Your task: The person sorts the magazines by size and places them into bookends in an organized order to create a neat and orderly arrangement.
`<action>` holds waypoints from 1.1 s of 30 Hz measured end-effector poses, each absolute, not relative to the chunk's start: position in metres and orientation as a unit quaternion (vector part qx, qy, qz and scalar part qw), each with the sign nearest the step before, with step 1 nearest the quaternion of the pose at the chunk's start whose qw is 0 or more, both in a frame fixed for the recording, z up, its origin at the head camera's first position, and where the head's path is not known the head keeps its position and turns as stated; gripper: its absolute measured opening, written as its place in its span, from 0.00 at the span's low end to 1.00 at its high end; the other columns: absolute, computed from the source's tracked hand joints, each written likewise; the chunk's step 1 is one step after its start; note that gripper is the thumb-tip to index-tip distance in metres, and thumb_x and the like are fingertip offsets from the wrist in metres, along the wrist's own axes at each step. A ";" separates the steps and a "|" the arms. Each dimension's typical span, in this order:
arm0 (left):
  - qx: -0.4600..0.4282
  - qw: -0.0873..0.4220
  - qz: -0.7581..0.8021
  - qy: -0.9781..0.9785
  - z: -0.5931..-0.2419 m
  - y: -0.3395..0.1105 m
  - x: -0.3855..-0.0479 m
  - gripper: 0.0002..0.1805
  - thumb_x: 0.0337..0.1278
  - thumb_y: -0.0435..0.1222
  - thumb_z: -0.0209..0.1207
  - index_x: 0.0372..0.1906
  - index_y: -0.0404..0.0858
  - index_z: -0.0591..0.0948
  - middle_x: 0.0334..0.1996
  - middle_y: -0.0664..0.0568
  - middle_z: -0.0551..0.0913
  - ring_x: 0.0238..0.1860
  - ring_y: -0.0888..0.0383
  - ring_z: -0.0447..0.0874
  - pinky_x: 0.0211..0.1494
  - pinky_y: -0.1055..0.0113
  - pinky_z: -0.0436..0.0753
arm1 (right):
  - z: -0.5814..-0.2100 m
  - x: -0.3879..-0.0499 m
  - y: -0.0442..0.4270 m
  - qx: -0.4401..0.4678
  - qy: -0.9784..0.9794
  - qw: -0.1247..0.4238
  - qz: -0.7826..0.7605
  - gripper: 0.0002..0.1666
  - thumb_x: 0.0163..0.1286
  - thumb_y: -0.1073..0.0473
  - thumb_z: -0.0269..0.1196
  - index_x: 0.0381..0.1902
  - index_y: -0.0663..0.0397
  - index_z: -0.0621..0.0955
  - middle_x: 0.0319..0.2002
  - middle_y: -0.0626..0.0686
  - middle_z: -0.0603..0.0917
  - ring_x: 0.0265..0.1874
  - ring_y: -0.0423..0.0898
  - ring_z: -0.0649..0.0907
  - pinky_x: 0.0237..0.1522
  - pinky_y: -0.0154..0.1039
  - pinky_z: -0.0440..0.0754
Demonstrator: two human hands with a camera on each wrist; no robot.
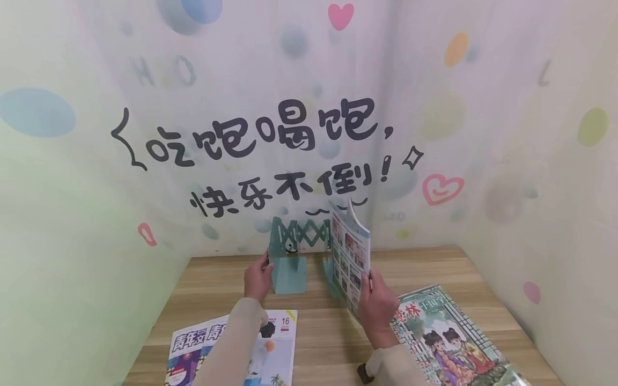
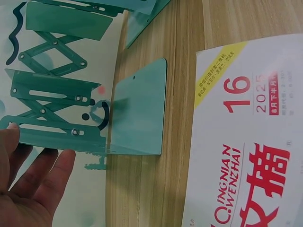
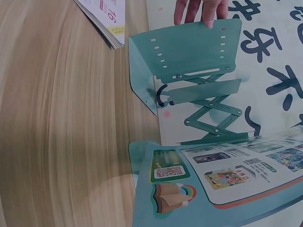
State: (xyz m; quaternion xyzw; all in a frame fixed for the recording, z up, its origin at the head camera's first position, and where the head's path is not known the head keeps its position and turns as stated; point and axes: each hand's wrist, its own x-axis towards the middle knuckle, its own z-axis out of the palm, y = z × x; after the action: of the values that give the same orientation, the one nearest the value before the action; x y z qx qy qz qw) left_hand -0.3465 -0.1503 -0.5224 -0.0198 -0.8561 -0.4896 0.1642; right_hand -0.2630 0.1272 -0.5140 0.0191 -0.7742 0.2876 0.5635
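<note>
- One illustrated magazine [image 1: 449, 343], with two figures on its cover, is laid face up at the lower right of the head view, on the wood-grained surface [image 1: 415, 268].
- At the lower left, overlapping magazines [image 1: 280, 348] are partly hidden by a pale sleeve [image 1: 232, 343]; the number 16 is printed on the rightmost cover.
- Of the two hands, the right hand [image 1: 379, 303] is seen right of the lower centre; a blue-edged magazine [image 1: 350, 257] is gripped in it, held roughly upright. An open book and a rainbow are printed on its page in the right wrist view.
- Left of centre, the outer end panel of a green bookend [image 1: 289, 276] is pinched between thumb and fingers by the left hand [image 1: 258, 279].
- The bookend is stood near the centre, its crisscross bars spread out; the blue-edged magazine is held just beside its right end, and whether they touch cannot be told.
- Behind, the pale wall [image 1: 492, 118] is decorated with dark lettering [image 1: 304, 128] across the middle and a pink heart [image 1: 340, 16] at the top.
</note>
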 end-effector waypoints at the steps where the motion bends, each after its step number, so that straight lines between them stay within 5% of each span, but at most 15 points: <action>1: -0.020 0.166 -0.490 -0.855 -0.523 -0.150 -0.347 0.24 0.70 0.32 0.52 0.69 0.39 0.69 0.60 0.41 0.77 0.56 0.41 0.79 0.56 0.48 0.79 | -0.514 -0.263 0.126 0.018 -0.776 0.560 0.289 0.11 0.65 0.61 0.64 0.44 0.60 0.81 0.33 0.60 0.87 0.16 0.52 0.81 0.10 0.39 0.65; 16: -0.025 0.170 -0.494 -0.853 -0.523 -0.151 -0.345 0.24 0.69 0.30 0.53 0.69 0.37 0.70 0.60 0.39 0.77 0.57 0.41 0.78 0.55 0.48 0.80 | -0.520 -0.270 0.117 0.022 -0.790 0.544 0.283 0.10 0.65 0.61 0.64 0.42 0.60 0.81 0.35 0.59 0.87 0.21 0.52 0.84 0.11 0.38 0.67; 33: -0.021 0.173 -0.489 -0.855 -0.525 -0.151 -0.346 0.24 0.71 0.33 0.52 0.69 0.39 0.69 0.60 0.42 0.77 0.57 0.43 0.79 0.55 0.50 0.80 | -0.525 -0.274 0.120 0.021 -0.807 0.507 0.303 0.09 0.67 0.62 0.64 0.40 0.63 0.78 0.35 0.61 0.85 0.23 0.53 0.85 0.17 0.47 0.82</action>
State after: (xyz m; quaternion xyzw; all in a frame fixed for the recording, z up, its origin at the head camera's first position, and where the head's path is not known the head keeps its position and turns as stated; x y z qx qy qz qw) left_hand -0.3464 -0.1510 -0.5247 -0.0211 -0.8549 -0.4888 0.1727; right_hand -0.2745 0.1200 -0.5249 0.0214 -0.8069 0.3027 0.5068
